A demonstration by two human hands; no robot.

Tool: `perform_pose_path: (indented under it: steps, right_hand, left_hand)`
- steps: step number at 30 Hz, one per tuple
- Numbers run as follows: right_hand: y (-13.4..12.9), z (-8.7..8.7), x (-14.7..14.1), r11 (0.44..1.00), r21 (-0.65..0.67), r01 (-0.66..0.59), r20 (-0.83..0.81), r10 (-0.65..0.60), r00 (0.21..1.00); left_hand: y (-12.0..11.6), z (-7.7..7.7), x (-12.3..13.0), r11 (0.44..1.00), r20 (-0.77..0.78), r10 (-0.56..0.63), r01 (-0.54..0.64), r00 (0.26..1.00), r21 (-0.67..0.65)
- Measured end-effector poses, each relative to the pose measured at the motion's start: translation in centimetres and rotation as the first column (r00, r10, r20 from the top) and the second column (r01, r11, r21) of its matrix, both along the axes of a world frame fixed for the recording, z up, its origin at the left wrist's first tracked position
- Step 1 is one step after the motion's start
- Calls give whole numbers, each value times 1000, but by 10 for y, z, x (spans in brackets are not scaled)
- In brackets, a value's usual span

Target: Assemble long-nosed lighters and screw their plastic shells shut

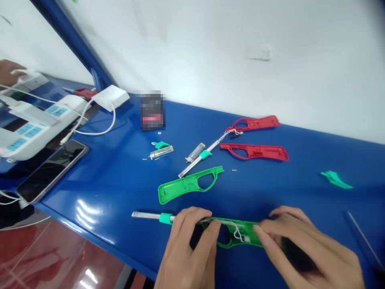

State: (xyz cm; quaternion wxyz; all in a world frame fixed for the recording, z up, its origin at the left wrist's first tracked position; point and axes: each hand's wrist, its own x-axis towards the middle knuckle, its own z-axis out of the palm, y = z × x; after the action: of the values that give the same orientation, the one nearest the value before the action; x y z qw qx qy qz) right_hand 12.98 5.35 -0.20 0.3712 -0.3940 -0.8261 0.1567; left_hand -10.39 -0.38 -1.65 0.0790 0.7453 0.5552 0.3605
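An open green lighter shell half [251, 227] lies at the table's front between my hands. My left hand [191, 245] is closed, thumb and fingers pinching around the shell's narrow end and the wires there. From under it a silver metal tube [146, 215] with a teal collar [165, 218] sticks out to the left. Thin white wires [236, 232] run loosely over the shell. My right hand [309, 245] has its thumb and fingers closed on the shell's wide right end, which they hide. Just beyond lies a second green shell half [179, 188], hollow side up.
Behind lie another wired metal tube [190, 166], two clear fuel tanks [196, 152], and two red shell halves [267, 151]. A teal piece [335, 179] and a thin rod [362, 233] are at right. Left are a phone [54, 170], power strip [39, 124] and another person's hand [11, 72].
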Motion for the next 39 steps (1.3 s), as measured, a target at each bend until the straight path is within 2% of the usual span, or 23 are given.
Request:
perform_pose_path:
  steps: [3, 6, 9, 12, 15, 18, 20, 23, 25, 27, 29, 31, 35, 39]
  right_hand:
    - [-1, -11, 9, 999, 39, 28, 11, -28, 1000]
    - [2, -16, 18, 997, 71, 41, 82, -47, 996]
    - [18, -7, 15, 988, 149, -36, 287, -9, 958]
    - [55, 12, -9, 964, 221, -147, 475, 25, 880]
    - [108, 32, -48, 957, 153, -246, 578, 115, 808]
    - [160, 42, -84, 934, 67, -351, 634, 232, 738]
    - [186, 46, -101, 892, -40, -451, 659, 362, 659]
    - [206, 47, -117, 819, -180, -545, 654, 514, 556]
    - [210, 46, -123, 798, -224, -559, 653, 549, 522]
    - [209, 44, -128, 798, -235, -554, 654, 552, 517]
    - [207, 44, -130, 812, -226, -538, 643, 539, 543]
    - [204, 48, -126, 835, -204, -512, 621, 514, 592]
    - [193, 67, -96, 876, -131, -465, 563, 451, 692]
    - [162, 81, -38, 905, -38, -424, 521, 380, 764]
  left_hand:
    - [2, -3, 1, 999, -18, 32, -31, 999, 40]
    - [5, -4, 3, 989, -32, 52, -47, 998, 142]
    - [8, -5, 3, 970, -29, 89, -80, 996, 228]
    - [11, -6, 2, 962, -27, 78, -68, 997, 266]
    - [11, -4, 6, 959, 0, 52, -50, 999, 280]
    - [10, 3, 11, 957, 110, 117, -142, 987, 252]
    - [8, 9, 9, 954, 185, 149, -191, 971, 233]
    - [7, 20, -10, 950, 222, 156, -208, 962, 233]
    - [11, 28, -31, 939, 179, 215, -254, 960, 232]
    - [20, 35, -56, 932, 66, 302, -309, 951, 189]
    - [37, 40, -81, 927, -24, 363, -358, 932, 113]
    - [62, 43, -104, 930, -74, 367, -363, 927, 54]
    - [116, 43, -142, 956, -183, 268, -285, 946, -75]
    - [151, 41, -163, 964, -270, 109, -168, 957, -205]
